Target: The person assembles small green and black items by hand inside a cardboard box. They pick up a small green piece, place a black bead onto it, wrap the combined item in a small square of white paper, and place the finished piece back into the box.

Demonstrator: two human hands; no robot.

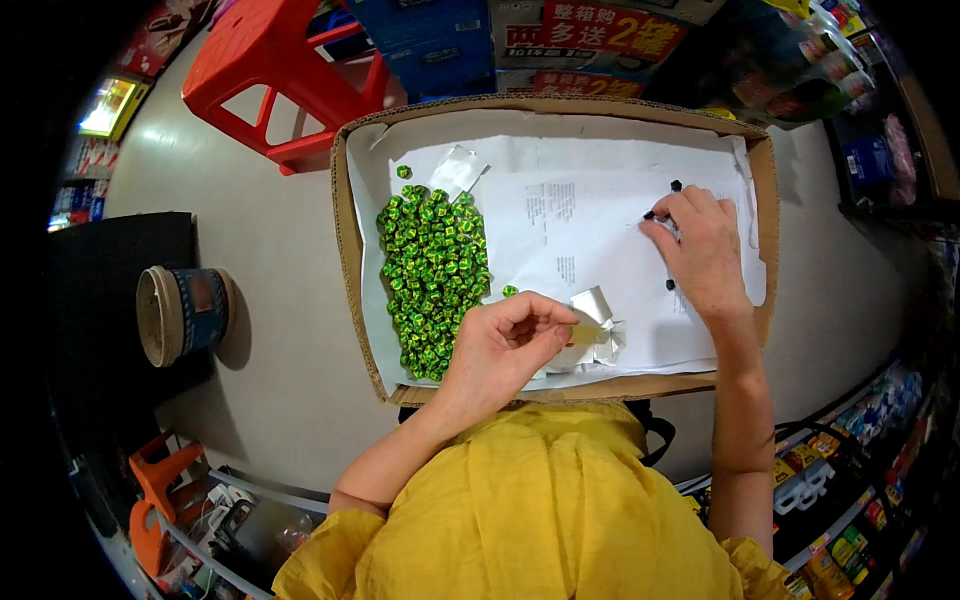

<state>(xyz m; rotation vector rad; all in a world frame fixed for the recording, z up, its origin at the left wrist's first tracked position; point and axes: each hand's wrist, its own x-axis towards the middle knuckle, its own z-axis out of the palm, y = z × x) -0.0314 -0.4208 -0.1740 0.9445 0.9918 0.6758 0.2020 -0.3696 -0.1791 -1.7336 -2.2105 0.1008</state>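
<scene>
My right hand [705, 250] reaches over the white paper [620, 170] lining a shallow cardboard box [767, 200]. Its thumb and fingertips close on a small black piece [649, 215]. Another black piece [677, 186] lies just beyond the fingers, and one more [670, 285] sits below the palm. At the near side, my left hand [510, 345] has its thumb pressed to curled fingers; what they pinch is too small to make out. Silvery foil wrappers [597, 325] lie beside its fingertips. A heap of small green-and-yellow wrapped pieces [435, 270] fills the box's left part.
Another silvery foil sheet [458, 172] rests at the heap's far end. Beyond the box stand a red plastic stool [255, 70] and stacked cartons [590, 40]. A round tub [180, 315] is at left, with shelves of packaged goods [850, 520] at lower right.
</scene>
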